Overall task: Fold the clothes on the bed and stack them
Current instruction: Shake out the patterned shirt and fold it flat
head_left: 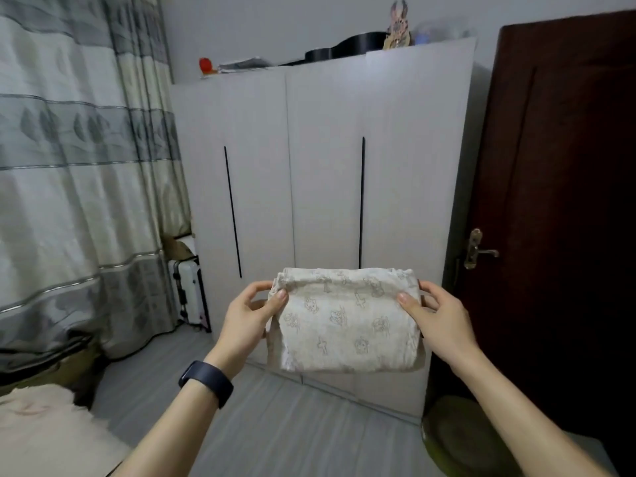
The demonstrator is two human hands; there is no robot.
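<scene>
Pinching folded garment (347,321) between fingers (279,298) of left hand (246,318) and right hand (438,321). Not yet stacked on bed (69,452).

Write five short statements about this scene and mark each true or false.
1. The left hand and the right hand both grip the folded cloth. True.
2. The cloth lies on the bed. False: it is held in the air before the wardrobe.
3. A dark band sits on the left wrist. True.
4. The wardrobe doors stand open. False: they are shut.
5. The cloth is plain. False: it bears small printed figures.
</scene>
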